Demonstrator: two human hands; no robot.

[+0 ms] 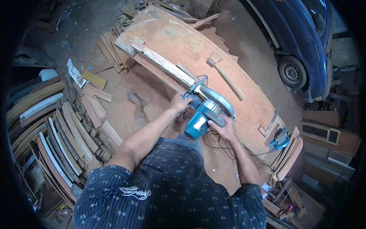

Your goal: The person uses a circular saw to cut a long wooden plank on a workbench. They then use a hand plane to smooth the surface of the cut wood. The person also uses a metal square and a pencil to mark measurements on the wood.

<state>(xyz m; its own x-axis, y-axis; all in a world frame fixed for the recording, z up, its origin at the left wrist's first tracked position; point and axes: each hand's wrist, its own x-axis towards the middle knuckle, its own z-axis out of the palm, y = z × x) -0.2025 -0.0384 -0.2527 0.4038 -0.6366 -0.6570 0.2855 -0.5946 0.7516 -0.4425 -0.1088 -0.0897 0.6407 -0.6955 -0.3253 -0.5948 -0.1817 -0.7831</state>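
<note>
A teal and grey circular saw (206, 112) rests at the near edge of the workbench, by the end of a long wooden plank (164, 63) with a whitish edge. My right hand (225, 128) is closed round the saw's rear handle. My left hand (180, 102) has its fingers curled at the saw's front, by the base plate and the plank; part of the grip is hidden. Beyond the saw, a wooden-handled hammer (228, 80) lies on the bench.
Sawdust covers the workbench (183, 38). At its right end are a teal power tool (280, 139) and a metal square (270, 123). A dark cord (217, 141) loops below the saw. Stacked timber (68, 141) stands left, a blue vehicle (301, 42) far right.
</note>
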